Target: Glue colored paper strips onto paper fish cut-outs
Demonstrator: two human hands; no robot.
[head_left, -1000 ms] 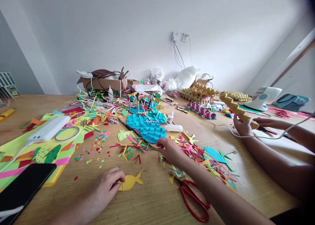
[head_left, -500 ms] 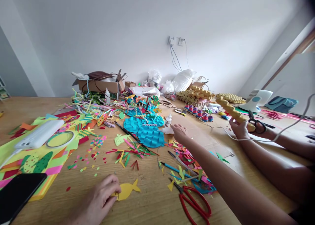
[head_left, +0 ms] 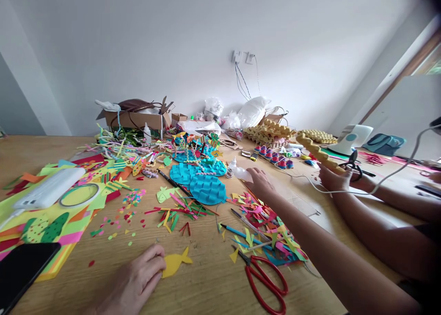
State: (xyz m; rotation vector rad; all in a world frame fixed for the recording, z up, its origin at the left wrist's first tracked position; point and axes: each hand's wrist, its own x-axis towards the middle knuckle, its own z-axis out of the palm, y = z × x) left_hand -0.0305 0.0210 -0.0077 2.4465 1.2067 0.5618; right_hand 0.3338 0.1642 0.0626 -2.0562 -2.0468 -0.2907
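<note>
My left hand [head_left: 143,269] rests on the near table with its fingers curled closed over the head of a yellow paper fish [head_left: 174,264]; the tail sticks out to the right. My right hand [head_left: 260,182] reaches across to the middle, fingers closed on a thin white piece [head_left: 243,174], paper or tissue. Just left of that piece stands a small glue bottle [head_left: 231,168]. Blue textured paper ovals [head_left: 207,190] lie left of my right hand. Between my arms, red-handled scissors [head_left: 265,280] lie near colourful paper scraps [head_left: 253,214].
On the right, a co-worker's hands [head_left: 334,179] hold an egg-carton strip [head_left: 317,153] and black scissors [head_left: 353,165]. A white cable [head_left: 320,191] crosses there. At left are coloured sheets, a power strip [head_left: 51,186], a tape roll [head_left: 80,195] and a phone [head_left: 25,271].
My right hand has moved right and slightly away, carrying the white piece past the glue bottle. My left hand stays at the yellow fish. The whole view has shifted slightly.
</note>
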